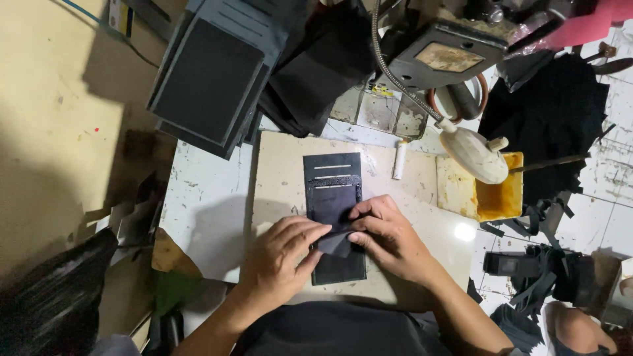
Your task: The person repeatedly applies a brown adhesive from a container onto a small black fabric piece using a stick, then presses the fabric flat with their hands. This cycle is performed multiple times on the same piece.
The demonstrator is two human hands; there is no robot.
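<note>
At the centre of the frame, the left hand point(280, 254) and right hand point(386, 234) are each pinching a grip on a small dark flap point(335, 242) over the black wallet panel point(334, 217) lying on the desk point(204, 217), where uneven pressure could be creasing it crooked.

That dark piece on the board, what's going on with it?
A person is working on a dark, flat wallet-like piece lying on a pale board. The left hand and right hand meet over its middle, pinching a small dark flap between the fingers. Beside the board sit a small white tube and a lamp on a flexible neck.
</note>
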